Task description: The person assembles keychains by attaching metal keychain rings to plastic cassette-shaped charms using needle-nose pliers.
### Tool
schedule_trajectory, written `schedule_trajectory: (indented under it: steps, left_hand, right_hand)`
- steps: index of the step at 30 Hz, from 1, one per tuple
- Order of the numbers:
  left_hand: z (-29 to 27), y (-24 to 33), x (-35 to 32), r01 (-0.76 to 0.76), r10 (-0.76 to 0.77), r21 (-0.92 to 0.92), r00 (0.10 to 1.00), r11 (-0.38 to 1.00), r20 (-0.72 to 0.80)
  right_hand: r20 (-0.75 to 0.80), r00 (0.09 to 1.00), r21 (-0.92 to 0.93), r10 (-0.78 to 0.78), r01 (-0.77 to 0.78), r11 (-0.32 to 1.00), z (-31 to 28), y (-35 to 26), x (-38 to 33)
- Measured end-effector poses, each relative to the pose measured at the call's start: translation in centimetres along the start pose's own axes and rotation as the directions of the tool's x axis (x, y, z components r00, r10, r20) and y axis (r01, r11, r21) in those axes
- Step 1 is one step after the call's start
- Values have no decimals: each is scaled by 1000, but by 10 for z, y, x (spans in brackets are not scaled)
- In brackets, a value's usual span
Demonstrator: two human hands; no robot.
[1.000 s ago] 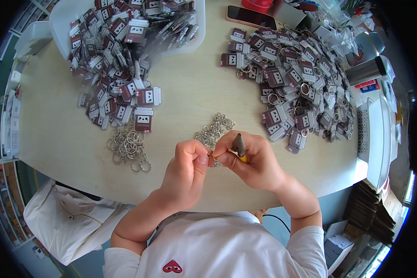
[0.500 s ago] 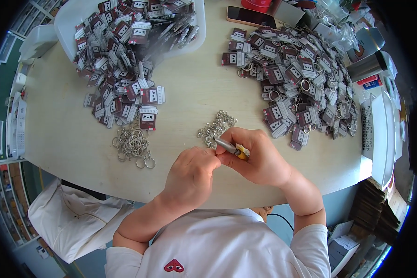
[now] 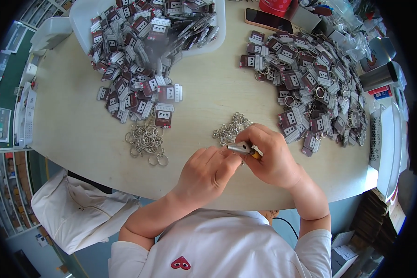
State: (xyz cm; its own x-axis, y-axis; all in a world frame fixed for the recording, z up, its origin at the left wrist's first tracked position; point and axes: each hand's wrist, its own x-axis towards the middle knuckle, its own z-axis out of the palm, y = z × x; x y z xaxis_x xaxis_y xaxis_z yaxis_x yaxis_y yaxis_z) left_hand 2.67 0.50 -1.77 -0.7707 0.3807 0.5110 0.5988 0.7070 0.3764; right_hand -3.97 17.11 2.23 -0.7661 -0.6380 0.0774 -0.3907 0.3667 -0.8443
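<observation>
At the lower left of the frame hangs a crumpled off-white cloth (image 3: 76, 211), beside the pale wood-toned tabletop (image 3: 55, 116). In the upper left, a white translucent plastic tub (image 3: 221, 23) holds flat, dark-brown-and-white rectangular tags (image 3: 129, 60), which also spill out onto the tabletop below it. Just under the spill, left of centre, lies a small heap of round silver split rings (image 3: 146, 139).

Near the centre, the left hand (image 3: 206, 173) has its fingers curled inward, back of the hand upward; whether they pinch anything cannot be told. Just above the hands sits a loose pile of tiny silver metal links (image 3: 232, 127). The steel-nosed pliers with a yellow handle (image 3: 240, 148) are at the centre, nose pointing left toward the left hand, gripped in the closed fingers of the right hand (image 3: 273, 157).

Above, a dark-screened phone (image 3: 268, 20) lies near a broad mound of similar tags with silver rings attached (image 3: 310, 83), filling the upper right. Beyond it, a brushed-metal cylinder with a black end (image 3: 377, 78) lies at the right.
</observation>
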Motion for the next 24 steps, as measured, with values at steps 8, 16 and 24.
schedule_trajectory:
  steps: [8,16,24]
  left_hand:
    - [-19,-42,15,334,-332,-32,942,942,45]
    - [-34,-112,34,284,-374,478,922,831,102]
    - [-24,-45,27,579,-536,-754,762,311,364]
  right_hand:
    - [-302,826,-200,-476,433,879,-4,21,4]
    - [-351,869,48,-350,390,920,-8,17,0]
    - [-208,960,246,-188,237,940,-9,13,0]
